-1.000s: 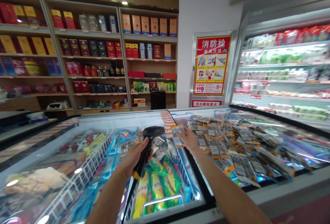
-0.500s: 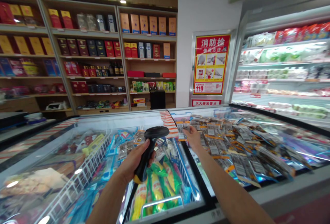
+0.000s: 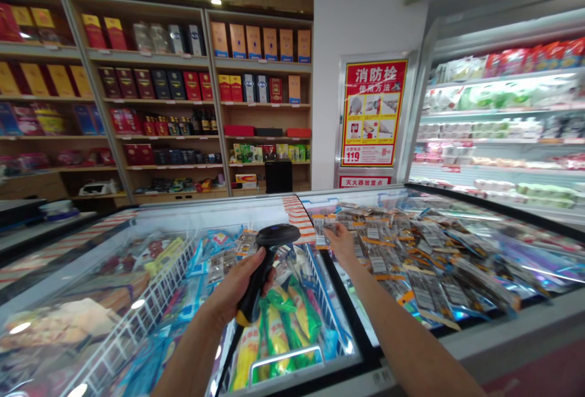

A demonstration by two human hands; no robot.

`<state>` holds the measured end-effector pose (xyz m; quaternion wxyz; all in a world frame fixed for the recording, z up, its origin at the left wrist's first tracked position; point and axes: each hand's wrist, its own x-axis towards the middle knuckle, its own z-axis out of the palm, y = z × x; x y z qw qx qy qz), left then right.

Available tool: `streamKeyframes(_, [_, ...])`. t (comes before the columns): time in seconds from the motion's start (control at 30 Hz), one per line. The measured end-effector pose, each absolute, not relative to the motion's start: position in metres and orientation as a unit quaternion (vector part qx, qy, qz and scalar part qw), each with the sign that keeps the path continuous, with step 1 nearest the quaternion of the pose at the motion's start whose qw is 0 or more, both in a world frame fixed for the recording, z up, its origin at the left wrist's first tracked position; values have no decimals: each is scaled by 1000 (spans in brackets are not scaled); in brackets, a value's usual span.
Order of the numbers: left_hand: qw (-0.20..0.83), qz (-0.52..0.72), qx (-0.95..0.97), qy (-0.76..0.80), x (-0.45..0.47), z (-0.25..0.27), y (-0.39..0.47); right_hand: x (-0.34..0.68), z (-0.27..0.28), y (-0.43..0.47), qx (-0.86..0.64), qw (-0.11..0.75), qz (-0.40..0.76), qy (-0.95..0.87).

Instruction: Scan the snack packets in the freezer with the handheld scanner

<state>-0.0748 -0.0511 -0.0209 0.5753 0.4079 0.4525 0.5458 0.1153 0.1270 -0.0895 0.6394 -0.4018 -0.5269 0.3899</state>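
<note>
My left hand (image 3: 242, 281) is wrapped round the handle of a black and yellow barcode scanner (image 3: 276, 235), its head pointing right. Between the fingers of my right hand (image 3: 342, 244) is a small orange-edged packet (image 3: 321, 231), held upright with its printed label side showing. The scanner head and the packet are a short gap apart, at about the same height. To the right of that hand, many similar packets (image 3: 425, 238) lie piled on the freezer's glass top. Beneath the scanner, through the glass, yellow and green bags of corn (image 3: 278, 330) show in a wire basket.
A chest freezer with a dark frame (image 3: 351, 305) spans the front. White wire baskets (image 3: 132, 324) and blue bags sit inside it. Behind stand wooden shelves (image 3: 265, 67) of boxes, a red fire-hydrant sign (image 3: 375, 113) and a lit cooler (image 3: 503, 116) at the right.
Both hands, the scanner and the packet stay almost in place. A small blue light shows on top of the scanner head now. The background has shifted very slightly left.
</note>
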Motion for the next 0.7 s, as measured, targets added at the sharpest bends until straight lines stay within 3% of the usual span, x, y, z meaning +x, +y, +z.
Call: streamKeyframes(0.7, [583,555,389,448,-78,-20,-50,114,-101,127,-427,583,328,-608])
